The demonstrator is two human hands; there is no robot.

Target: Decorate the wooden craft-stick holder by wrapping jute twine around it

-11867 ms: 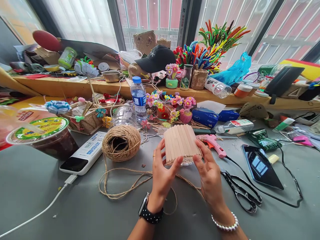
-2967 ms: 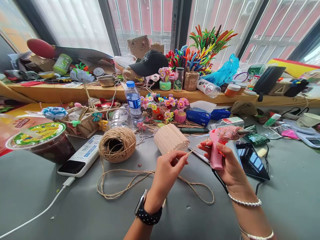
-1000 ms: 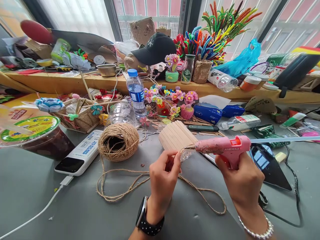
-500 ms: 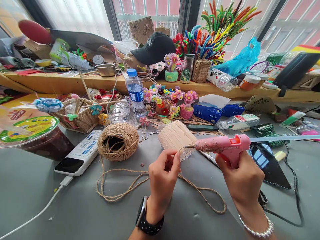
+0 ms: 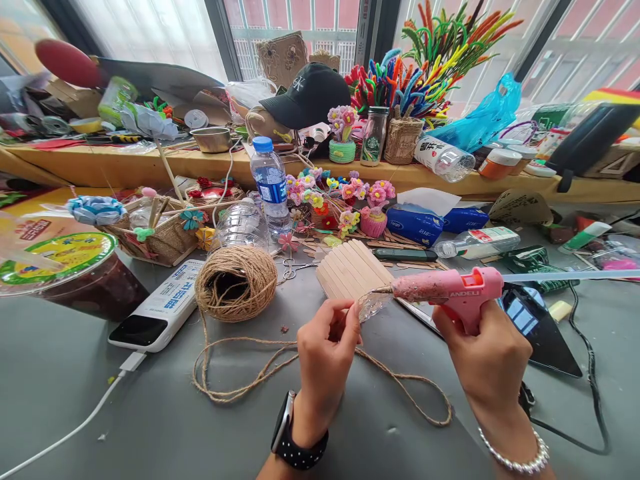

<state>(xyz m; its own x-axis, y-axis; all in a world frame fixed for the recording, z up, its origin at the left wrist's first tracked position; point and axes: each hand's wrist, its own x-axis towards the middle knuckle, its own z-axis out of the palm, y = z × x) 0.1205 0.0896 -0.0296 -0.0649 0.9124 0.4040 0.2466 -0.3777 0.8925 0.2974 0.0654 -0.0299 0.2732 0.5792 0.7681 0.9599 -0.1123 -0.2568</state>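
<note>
My right hand (image 5: 487, 353) is wrapped round a pink hot glue gun (image 5: 447, 287) with a long glue stick out of its back. Its nozzle points left, just beside my left fingertips. My left hand (image 5: 330, 360) is closed in a pinch at the edge of a crumpled-looking clear plastic piece (image 5: 371, 307); part of the grip is hidden. Directly behind lies a panel of flat wooden craft sticks (image 5: 353, 270); whether it joins the plastic I cannot tell. Jute twine (image 5: 407, 378) loops over the table behind my left hand, coming from a twine ball (image 5: 237, 283).
A white power bank (image 5: 160, 310) and a lidded drink cup (image 5: 60, 273) stand at left. Behind are a water bottle (image 5: 271, 190), scissors (image 5: 295, 268), flower crafts and tissue packs (image 5: 415, 225). A black tablet (image 5: 540, 330) and a cable (image 5: 593, 373) lie at right.
The glue gun has shifted slightly right, so its nozzle sits a little farther from my left fingertips. My left hand has stayed almost still.
</note>
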